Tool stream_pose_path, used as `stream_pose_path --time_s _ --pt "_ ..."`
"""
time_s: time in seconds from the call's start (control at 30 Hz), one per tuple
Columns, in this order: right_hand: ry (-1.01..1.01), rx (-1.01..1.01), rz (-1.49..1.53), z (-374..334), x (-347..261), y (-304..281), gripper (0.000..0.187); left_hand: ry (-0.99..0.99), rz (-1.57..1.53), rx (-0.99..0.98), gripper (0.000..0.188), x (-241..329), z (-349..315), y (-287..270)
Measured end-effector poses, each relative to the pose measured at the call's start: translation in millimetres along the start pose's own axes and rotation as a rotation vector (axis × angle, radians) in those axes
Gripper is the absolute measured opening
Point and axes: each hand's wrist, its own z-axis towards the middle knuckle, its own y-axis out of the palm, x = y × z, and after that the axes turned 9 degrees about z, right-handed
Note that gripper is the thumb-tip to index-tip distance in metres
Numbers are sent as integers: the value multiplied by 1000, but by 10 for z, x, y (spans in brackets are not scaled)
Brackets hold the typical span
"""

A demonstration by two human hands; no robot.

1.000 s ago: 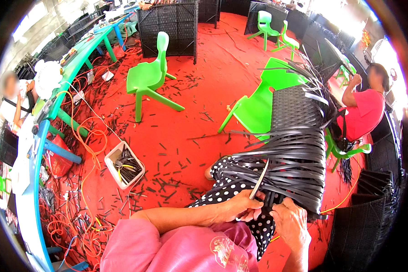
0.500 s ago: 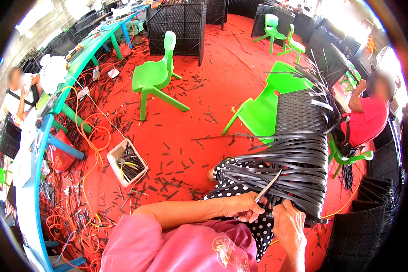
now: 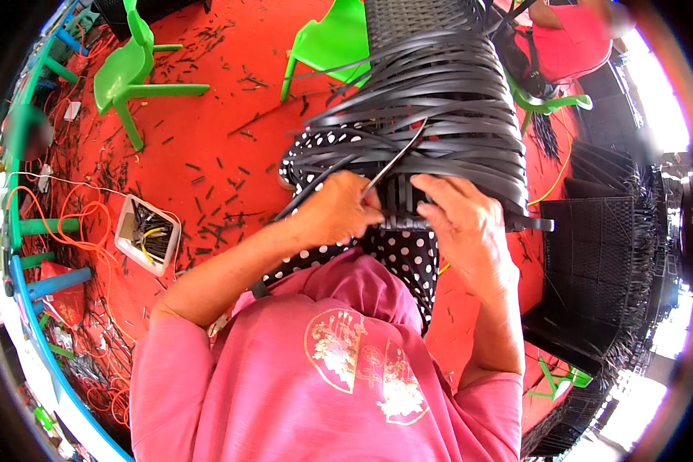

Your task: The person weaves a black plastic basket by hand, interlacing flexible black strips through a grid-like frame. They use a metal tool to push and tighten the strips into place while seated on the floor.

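A woven black panel (image 3: pixel 412 23) with many long, loose flat black strips (image 3: pixel 439 96) lies in front of me, its near end over my polka-dot trousers (image 3: pixel 396 250). Closed in my left hand (image 3: pixel 335 206) is a thin, pointed metal tool (image 3: pixel 396 158), its tip reaching up over the strips. The tool's handle is hidden by my fingers. Just right of it, my right hand (image 3: pixel 466 223) is at the panel's near edge, thumb and fingers apart. No held strip can be made out in it.
Green chairs (image 3: pixel 123 77) stand on the red floor, one supporting the panel. A pale bin (image 3: pixel 123 245) of black offcuts sits at left, near orange hoses and a blue-green bench. A seated person in red (image 3: pixel 570 46) is at upper right; dark woven panels (image 3: pixel 589 262) stand at right.
The view has tipped down and shifted right, so things sit higher and further left. My right hand's fingers have spread apart; my left hand still grips the pointed tool.
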Motion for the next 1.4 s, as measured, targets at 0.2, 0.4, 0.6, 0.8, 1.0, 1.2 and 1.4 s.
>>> stream_pose_path --time_s 0.2,0.4,0.6,0.8,1.0,1.2,1.4 --pt "160 -9 300 -78 -3 -91 12 -161 107 -145 12 -368 -197 -834" --pt "52 3 338 -153 -237 -315 8 -259 13 -46 15 -1223 -423 -1150" --pt "-177 775 178 -477 -260 -433 14 -228 21 478 13 -1137 -487 -760" --pt "-107 883 -168 -769 155 -341 13 479 -141 471 15 -688 -361 -137" --pt "-53 460 -337 -739 191 -255 32 227 -182 342 15 -453 -149 379" --pt "20 309 -335 -576 285 -262 39 140 -217 292 12 -428 -106 372" --pt "-9 235 -363 -543 298 -308 33 168 108 409 26 -348 -275 263"
